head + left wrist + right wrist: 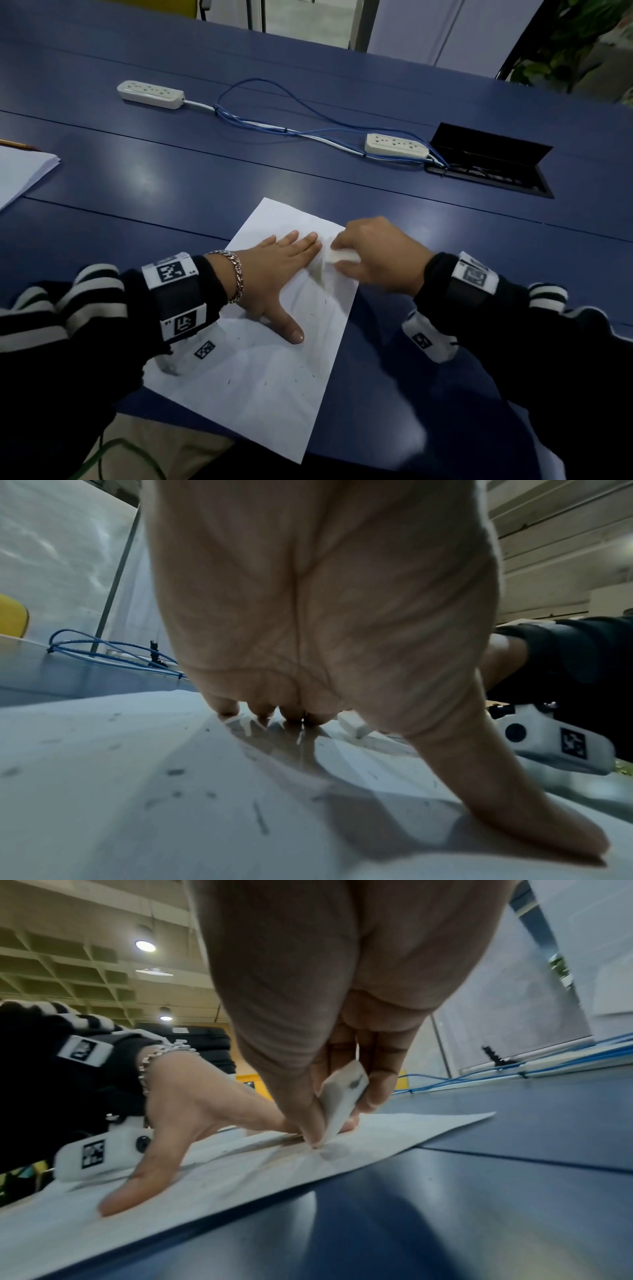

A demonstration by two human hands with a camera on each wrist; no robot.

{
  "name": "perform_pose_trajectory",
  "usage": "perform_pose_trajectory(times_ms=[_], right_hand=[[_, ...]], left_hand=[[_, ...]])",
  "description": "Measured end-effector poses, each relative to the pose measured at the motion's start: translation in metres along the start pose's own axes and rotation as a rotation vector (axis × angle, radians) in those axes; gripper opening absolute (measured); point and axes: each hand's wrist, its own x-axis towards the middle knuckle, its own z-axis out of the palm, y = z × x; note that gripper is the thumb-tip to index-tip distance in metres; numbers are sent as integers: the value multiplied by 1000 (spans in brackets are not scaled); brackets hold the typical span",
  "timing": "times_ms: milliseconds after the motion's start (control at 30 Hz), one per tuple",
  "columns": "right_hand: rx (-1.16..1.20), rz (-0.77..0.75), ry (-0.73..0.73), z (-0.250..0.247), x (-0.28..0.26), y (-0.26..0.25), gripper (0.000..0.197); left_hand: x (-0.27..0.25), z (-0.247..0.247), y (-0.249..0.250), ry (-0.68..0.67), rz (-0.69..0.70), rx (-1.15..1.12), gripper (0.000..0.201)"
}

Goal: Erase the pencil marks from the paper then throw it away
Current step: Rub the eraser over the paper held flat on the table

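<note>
Paper (260,373): a single white sheet lying flat and askew on the blue counter (171,192), its near corner past the counter's edge; faint grey marks and dark eraser crumbs are scattered over it
Left hand (274,270): fingers straight and spread, palm down, pressing the sheet to the counter, thumb stretched toward the near side
Right hand (376,257): its grip is narrow, thumb and fingers pinching a white eraser (342,1107) whose lower edge meets the paper just beside the left fingertips, near the sheet's far right edge
Step in hand: rubbing out marks, judging by the eraser on the sheet; throwing away is not yet begun
How the paper will likely handle: light, thin and limp, prone to slide or buckle under the eraser unless pinned close to the rubbed spot; it already shows a slight crease there; a hard stroke toward the free edge could tear or fold it
Where to take hold: for erasing, a flat palm beside the eraser; for discarding, an edge or corner, or crumpling it whole
Elsewhere: two power strips (150,94) with blue cables (274,102), well apart from the sheet; a paper stack (20,171) at far left
</note>
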Motion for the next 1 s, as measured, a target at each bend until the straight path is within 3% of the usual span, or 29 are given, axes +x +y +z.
perform_pose_trajectory(times_ms=[100,233,400,567,667,1000], right_hand=[[-15,-63,-49,-1,-2,-2,31],[-57,44,2,-13,6,8,29],[-70,-88,-91,-7,-12,-16,25],[-23,39,-9,-13,2,11,30],[-1,39,39,-15,-4,12,31],[58,66,-4,-7,-23,23,31]], left_hand=[[0,-2,2,-16,-14,27,160],[2,-3,3,-34,-30,38,162],[4,-3,4,-52,-30,60,162],[3,-3,2,-62,-31,50,162],[4,-4,2,-69,-27,53,162],[11,-11,8,-80,12,115,160]])
